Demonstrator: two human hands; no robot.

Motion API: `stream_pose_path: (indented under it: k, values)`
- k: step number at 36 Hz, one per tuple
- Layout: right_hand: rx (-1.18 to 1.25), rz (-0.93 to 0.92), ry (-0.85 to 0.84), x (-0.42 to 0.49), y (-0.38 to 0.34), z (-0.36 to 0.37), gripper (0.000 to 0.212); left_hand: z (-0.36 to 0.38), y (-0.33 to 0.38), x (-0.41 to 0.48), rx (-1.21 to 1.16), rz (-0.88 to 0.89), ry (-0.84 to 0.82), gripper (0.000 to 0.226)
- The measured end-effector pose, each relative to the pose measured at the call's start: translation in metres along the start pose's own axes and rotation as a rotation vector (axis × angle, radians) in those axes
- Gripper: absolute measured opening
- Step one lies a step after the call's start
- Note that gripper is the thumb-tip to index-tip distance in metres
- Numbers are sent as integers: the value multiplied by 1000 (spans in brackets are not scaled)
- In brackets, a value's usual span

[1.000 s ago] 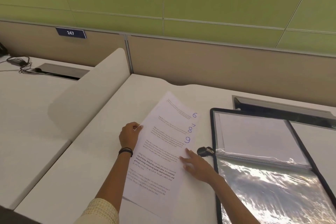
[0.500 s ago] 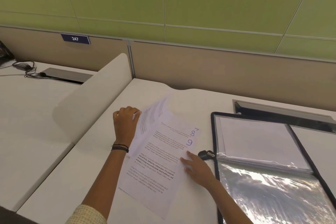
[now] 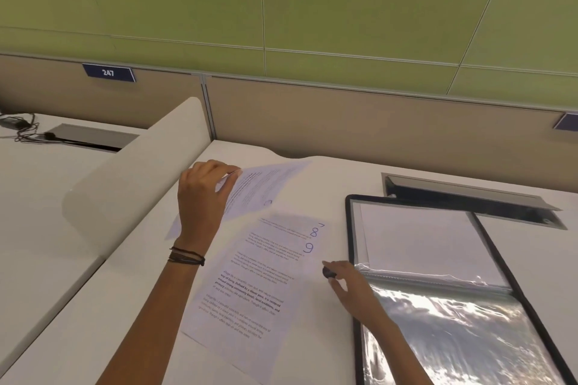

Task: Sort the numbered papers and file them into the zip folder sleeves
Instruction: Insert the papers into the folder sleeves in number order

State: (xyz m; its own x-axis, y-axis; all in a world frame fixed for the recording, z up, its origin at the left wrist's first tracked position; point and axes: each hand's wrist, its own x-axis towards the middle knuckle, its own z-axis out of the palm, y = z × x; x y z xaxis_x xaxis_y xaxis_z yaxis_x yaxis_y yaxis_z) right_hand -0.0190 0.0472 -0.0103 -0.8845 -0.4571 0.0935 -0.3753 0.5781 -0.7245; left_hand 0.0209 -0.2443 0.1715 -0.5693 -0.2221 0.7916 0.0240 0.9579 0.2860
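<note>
A fanned stack of printed papers point(image 3: 259, 278) lies on the white desk, with handwritten 7, 8 and 9 showing at its right edge. My left hand point(image 3: 203, 197) pinches one sheet point(image 3: 262, 187) by its left edge and holds it lifted above and behind the stack. My right hand point(image 3: 350, 287) rests with straight fingers at the stack's right edge, beside a small black zip pull point(image 3: 329, 273). The open zip folder point(image 3: 350, 228) with black rim and shiny clear sleeves lies to the right; a white sheet sits in its upper sleeve.
A rounded white divider point(image 3: 131, 184) rises along the desk's left side. A cable hatch point(image 3: 469, 194) is set in the desk behind the folder. A beige partition runs along the back. Cables point(image 3: 22, 131) lie on the neighbouring desk at far left.
My left hand has lifted the top sheet, numbered 6, off the stack and carried it up and back. The right hand has slid slightly right, towards the zip pull.
</note>
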Motion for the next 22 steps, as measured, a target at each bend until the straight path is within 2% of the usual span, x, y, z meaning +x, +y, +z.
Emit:
stream_pose_path:
  k: [5, 11, 15, 22]
  values:
    - [139, 90, 68, -9, -5, -25, 30, -3, 29, 6, -111, -7, 19, 30]
    - [273, 156, 127, -24, -5, -51, 29, -3, 71, 7, -346, -64, -51, 48]
    - [325, 232, 122, -37, -1, -65, 29, 1, 99, 4, -518, -88, -64, 33]
    - [424, 334, 34, -66, 11, -82, 22, 6, 159, -10, -818, -291, -102, 6]
